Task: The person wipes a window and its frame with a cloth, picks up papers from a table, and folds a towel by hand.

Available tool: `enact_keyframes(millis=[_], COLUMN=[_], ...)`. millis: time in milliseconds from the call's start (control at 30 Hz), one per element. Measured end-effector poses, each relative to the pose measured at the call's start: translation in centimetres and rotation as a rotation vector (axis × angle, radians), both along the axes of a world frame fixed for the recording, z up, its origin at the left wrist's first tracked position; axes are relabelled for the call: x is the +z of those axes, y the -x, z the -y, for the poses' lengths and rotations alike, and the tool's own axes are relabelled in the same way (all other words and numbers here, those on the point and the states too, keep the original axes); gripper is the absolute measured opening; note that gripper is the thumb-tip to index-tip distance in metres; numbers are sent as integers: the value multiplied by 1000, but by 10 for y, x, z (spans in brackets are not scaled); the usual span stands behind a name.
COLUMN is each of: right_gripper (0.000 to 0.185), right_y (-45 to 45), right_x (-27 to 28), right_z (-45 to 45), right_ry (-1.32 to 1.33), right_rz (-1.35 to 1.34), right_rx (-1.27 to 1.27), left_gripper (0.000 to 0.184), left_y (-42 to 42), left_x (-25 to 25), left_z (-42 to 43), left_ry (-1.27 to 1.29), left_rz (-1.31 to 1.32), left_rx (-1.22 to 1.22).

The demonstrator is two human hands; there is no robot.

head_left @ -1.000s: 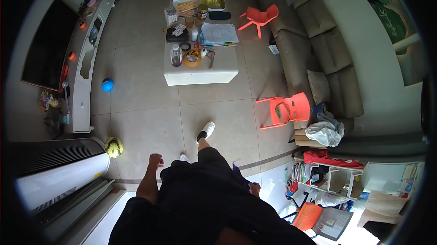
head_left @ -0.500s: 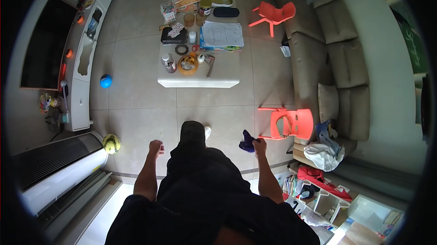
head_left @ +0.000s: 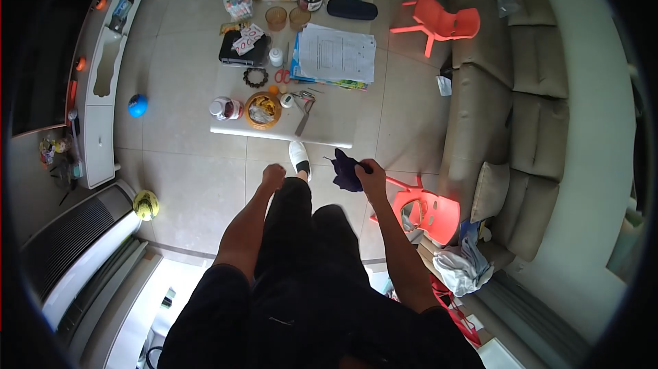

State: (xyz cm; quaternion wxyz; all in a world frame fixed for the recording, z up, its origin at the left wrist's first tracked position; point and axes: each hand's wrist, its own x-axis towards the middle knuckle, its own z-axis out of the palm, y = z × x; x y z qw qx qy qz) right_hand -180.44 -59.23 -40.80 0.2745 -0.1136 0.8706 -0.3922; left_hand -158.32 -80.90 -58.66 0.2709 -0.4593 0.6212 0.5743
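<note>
While the right hand [head_left: 371,178] grips it, fingers curled closed, the dark purple cloth [head_left: 347,171] hangs crumpled, with pointed folds.

The right hand [head_left: 371,178] hid part of the dark cloth [head_left: 346,172]. Beyond that hand, the bench [head_left: 330,121] ran past the top edge, and print on the papers [head_left: 337,53] was illegibly small.
</note>
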Motion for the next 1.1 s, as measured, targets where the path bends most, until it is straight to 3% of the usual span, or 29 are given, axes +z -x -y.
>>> enact_keyframes(millis=[100, 200, 300, 400, 433, 533, 567, 700, 867, 1100], right_gripper=[27, 26, 26, 32, 49, 65, 75, 85, 80, 71], right_y=[28, 48, 67, 89, 96, 108, 112, 121, 116, 127], right_x=[-7, -8, -19, -54, -69, -122, -132, -163, -189, -220], right_z=[35, 61, 79, 89, 87, 86, 88, 98, 98, 86], right_ry=[4, -18, -11, -63, -196, -380, -363, -296, -374, -383], right_rz=[47, 79, 108, -125, -180, -402, -339, -491, -564, -761], right_rx=[33, 33, 16, 143, 290, 595, 677, 927, 1098, 1156], left_gripper=[23, 24, 19, 17, 19, 24, 33, 32, 33, 18], left_y=[51, 84, 116, 137, 144, 163, 170, 185, 184, 159], left_x=[-5, -6, 14, 16, 8, -5, -7, -22, -44, -49], left_z=[-4, -7, 1, 2, 4, -1, 0, -5, -11, -45], left_ry=[126, 479, 442, 596, 586, 756, 728, 847, 893, 930], left_rz=[-4, -97, -25, -71, -52, -67, 18, 57, 5, -187], left_rx=[-42, -97, 65, 122, 119, 105, 75, 99, 47, 280])
